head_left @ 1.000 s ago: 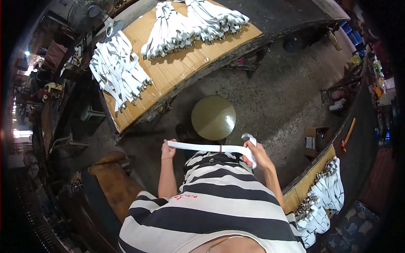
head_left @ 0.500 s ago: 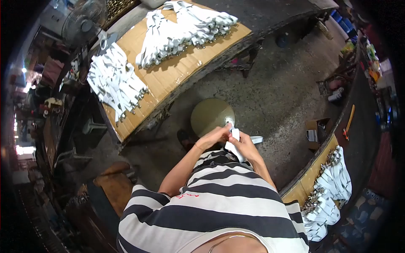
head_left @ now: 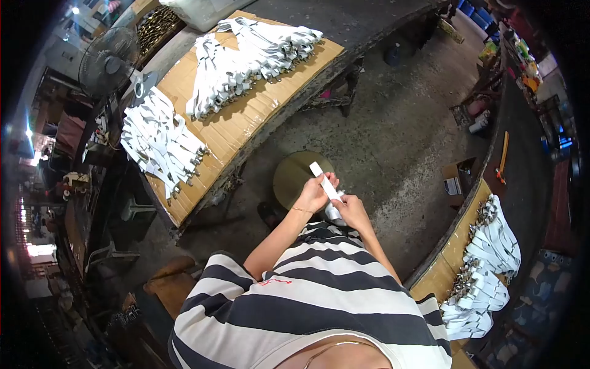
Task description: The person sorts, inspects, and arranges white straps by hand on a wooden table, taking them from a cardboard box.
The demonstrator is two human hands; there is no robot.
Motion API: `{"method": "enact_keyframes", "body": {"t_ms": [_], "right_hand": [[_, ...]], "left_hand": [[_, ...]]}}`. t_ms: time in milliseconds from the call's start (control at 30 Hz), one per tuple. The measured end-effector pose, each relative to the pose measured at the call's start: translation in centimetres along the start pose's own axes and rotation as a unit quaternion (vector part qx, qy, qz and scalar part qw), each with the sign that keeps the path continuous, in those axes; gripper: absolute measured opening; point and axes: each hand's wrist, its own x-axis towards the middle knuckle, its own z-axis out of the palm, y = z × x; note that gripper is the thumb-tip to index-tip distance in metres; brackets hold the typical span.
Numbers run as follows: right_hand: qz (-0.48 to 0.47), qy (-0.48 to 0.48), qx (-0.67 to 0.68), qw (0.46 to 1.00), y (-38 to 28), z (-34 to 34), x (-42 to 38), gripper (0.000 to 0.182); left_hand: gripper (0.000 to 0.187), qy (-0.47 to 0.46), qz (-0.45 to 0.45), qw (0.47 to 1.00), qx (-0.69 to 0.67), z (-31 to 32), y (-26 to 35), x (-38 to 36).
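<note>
A white strap (head_left: 324, 179) is held in front of my body, its flat end pointing away from me. My left hand (head_left: 314, 195) is closed round it near that end, with a short length sticking out past the fingers. Lower down, my right hand (head_left: 353, 211) pinches the same strap, and more of it hangs in a fold by my lap. Whether this strap carries a metal fitting cannot be made out. A round stool top (head_left: 289, 178) lies just beyond my left hand.
Piles of white straps with metal ends (head_left: 215, 80) lie on a cardboard-covered bench (head_left: 246, 126) ahead left. More straps (head_left: 491, 246) rest on the right-hand bench, near an orange-handled hammer (head_left: 504, 157). A fan (head_left: 110, 61) stands far left; an open carton (head_left: 456, 183) is on the floor.
The strap has turned, and its straight end now extends forward past my left hand. My hands have moved slightly apart. The loop that stuck out to the right is gone from there.
</note>
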Motion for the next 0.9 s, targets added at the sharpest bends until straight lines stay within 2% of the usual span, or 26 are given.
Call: {"method": "enact_keyframes", "body": {"t_ms": [133, 233, 333, 367, 400, 533, 567, 600, 667, 767, 900], "right_hand": [[-0.018, -0.037, -0.050, 0.998, -1.1, -0.3, 0.1, 0.028], [-0.022, -0.079, -0.063, 0.995, 0.0, -0.1, 0.4, 0.031], [-0.022, -0.104, -0.087, 0.990, -0.5, -0.3, 0.6, 0.033], [-0.014, -0.113, -0.101, 0.988, -0.7, -0.3, 0.5, 0.035], [-0.016, -0.116, -0.103, 0.988, -0.9, -0.3, 0.5, 0.035], [0.016, -0.134, -0.101, 0.986, -3.0, -0.8, 0.0, 0.041], [0.036, -0.134, -0.097, 0.986, -3.6, -0.9, -0.2, 0.043], [0.033, -0.136, -0.100, 0.985, -3.5, -0.8, -0.3, 0.043], [0.002, -0.119, -0.124, 0.985, -2.9, -0.6, -0.7, 0.048], [0.006, -0.170, -0.154, 0.973, -1.9, -0.3, -0.5, 0.044], [0.017, -0.243, -0.187, 0.951, -2.2, -1.0, -0.3, 0.042]], "left_hand": [[0.018, 0.035, -0.034, 0.999, -0.017, -2.0, 1.0, 0.7], [0.019, 0.041, 0.064, 0.997, 0.024, -4.1, 2.7, 1.7], [0.021, 0.002, 0.100, 0.995, -0.028, -5.9, 5.0, 2.4], [0.023, 0.017, 0.132, 0.991, -0.018, -6.3, 5.8, 2.6], [0.024, -0.011, 0.134, 0.990, -0.044, -7.1, 7.1, 3.1], [0.020, -0.002, 0.183, 0.973, -0.139, -9.7, 11.6, 3.3], [0.018, -0.007, 0.196, 0.973, -0.123, -10.1, 12.7, 3.0], [0.021, 0.031, 0.199, 0.970, -0.137, -10.6, 13.8, 2.8], [0.024, 0.051, 0.246, 0.961, -0.114, -12.5, 15.9, 2.2], [0.028, 0.039, 0.274, 0.957, -0.090, -14.6, 18.1, 0.3], [0.029, 0.061, 0.319, 0.936, -0.136, -16.5, 18.3, -2.2]]}}
